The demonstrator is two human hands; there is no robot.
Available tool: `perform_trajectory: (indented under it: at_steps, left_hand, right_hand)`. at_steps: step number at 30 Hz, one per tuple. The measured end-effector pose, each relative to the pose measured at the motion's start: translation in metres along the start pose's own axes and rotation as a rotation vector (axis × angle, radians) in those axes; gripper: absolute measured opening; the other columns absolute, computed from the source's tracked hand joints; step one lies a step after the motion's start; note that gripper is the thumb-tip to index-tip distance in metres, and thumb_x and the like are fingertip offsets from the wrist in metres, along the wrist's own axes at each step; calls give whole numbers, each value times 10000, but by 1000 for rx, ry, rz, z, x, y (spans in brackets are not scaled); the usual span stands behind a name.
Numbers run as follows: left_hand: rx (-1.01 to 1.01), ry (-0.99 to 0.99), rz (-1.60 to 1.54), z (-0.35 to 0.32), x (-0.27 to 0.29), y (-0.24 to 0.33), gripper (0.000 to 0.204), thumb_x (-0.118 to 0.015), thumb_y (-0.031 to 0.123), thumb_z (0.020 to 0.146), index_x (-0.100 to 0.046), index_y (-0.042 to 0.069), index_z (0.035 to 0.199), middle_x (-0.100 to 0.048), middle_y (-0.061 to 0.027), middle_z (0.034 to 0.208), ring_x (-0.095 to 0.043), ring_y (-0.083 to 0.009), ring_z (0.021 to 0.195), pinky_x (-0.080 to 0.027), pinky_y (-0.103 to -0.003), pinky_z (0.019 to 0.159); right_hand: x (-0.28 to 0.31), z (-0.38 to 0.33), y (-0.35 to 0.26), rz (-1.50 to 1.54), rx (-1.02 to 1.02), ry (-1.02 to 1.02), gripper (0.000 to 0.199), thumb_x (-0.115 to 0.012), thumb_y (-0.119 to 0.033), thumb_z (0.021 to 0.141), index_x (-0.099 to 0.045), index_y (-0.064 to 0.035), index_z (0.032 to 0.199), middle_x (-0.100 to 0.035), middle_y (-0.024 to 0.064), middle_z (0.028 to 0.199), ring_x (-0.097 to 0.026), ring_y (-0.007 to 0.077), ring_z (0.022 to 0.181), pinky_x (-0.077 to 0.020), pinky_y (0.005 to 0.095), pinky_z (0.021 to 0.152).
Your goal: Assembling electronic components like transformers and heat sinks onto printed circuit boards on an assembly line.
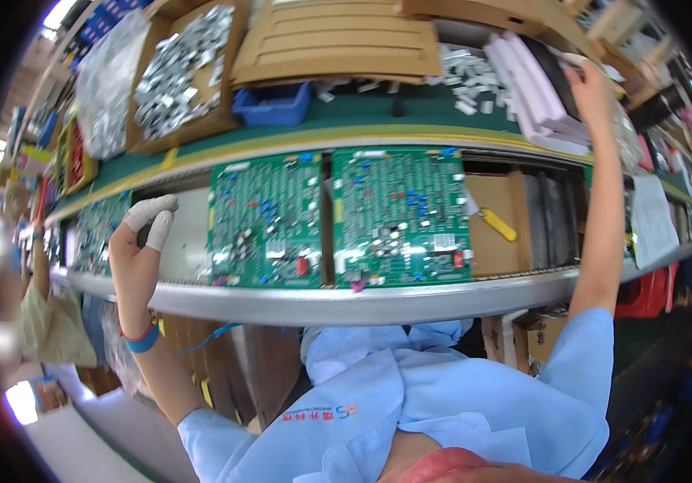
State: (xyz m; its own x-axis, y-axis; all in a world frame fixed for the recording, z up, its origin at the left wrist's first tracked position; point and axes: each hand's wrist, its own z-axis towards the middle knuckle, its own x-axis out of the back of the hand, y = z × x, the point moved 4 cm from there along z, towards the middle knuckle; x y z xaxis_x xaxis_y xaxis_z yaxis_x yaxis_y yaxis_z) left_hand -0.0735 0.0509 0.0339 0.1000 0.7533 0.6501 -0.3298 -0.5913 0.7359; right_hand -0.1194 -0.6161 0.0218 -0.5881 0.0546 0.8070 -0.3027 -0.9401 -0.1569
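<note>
My left hand (143, 245) is over the conveyor line, left of a green circuit board (265, 221). White finger cots cover its thumb and index finger, which are curled closely together; anything between them is hidden. A second circuit board (398, 217) lies to the right, with a dark gap between the two. Far to the right, my right arm is stretched out. My right hand (589, 84) is at a black-topped stack of white slabs (529, 84), its fingers bent together at the dark edge. What they grip, if anything, is too small to make out.
A metal rail (338, 304) runs along the line's near side. Beyond it are a cardboard box of small metallic parts (185, 72), a blue bin (273, 105) and loose pale pieces (468, 80). A yellow tool (497, 224) lies right of the boards. Another person (56, 322) is at the left.
</note>
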Motion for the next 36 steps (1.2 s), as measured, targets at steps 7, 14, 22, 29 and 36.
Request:
perform_trajectory:
  at_steps: [7, 14, 22, 29, 36]
  left_hand:
    - [-102, -66, 24, 52, -41, 12, 192, -599, 18, 884, -660, -33, 1059, -673, -84, 1022, -601, -146, 965, -445, -267, 891]
    - [-48, -108, 40, 61, -58, 27, 203, -586, 83, 915, -656, -15, 1078, -672, -51, 987, -621, -112, 889, -488, -242, 807]
    - [-16, -59, 35, 66, -49, 24, 221, -616, 91, 891, -666, -4, 1084, -693, -60, 973, -621, -100, 882, -481, -241, 804]
    - [-5, 63, -36, 103, -8, -38, 256, -624, 112, 883, -663, -21, 1098, -695, -85, 998, -635, -135, 927, -483, -261, 846]
    - [-240, 116, 483, 206, -36, -77, 283, -596, 201, 853, -682, 101, 1103, -686, -172, 986, -656, -299, 949, -497, -356, 835]
  right_hand:
    - [-13, -8, 75, 270, -109, -44, 265, -680, -189, 821, -690, -76, 1061, -707, 133, 947, -679, 242, 870, -503, 322, 790]
    - [13, -50, -132, 519, 354, -35, 174, -644, -138, 835, -694, -122, 1001, -666, 68, 874, -632, 222, 735, -491, 328, 662]
    - [-65, -84, -250, 367, 600, -270, 201, -614, -127, 850, -629, -68, 1041, -596, 96, 883, -612, 291, 817, -509, 380, 649]
    - [-65, -93, -262, 363, 678, -233, 201, -618, -18, 767, -635, -56, 964, -610, 68, 976, -628, 252, 890, -531, 344, 685]
    - [-1, -116, -257, 767, 425, -445, 317, -705, -24, 747, -672, -49, 1062, -640, 86, 996, -615, 208, 810, -498, 284, 670]
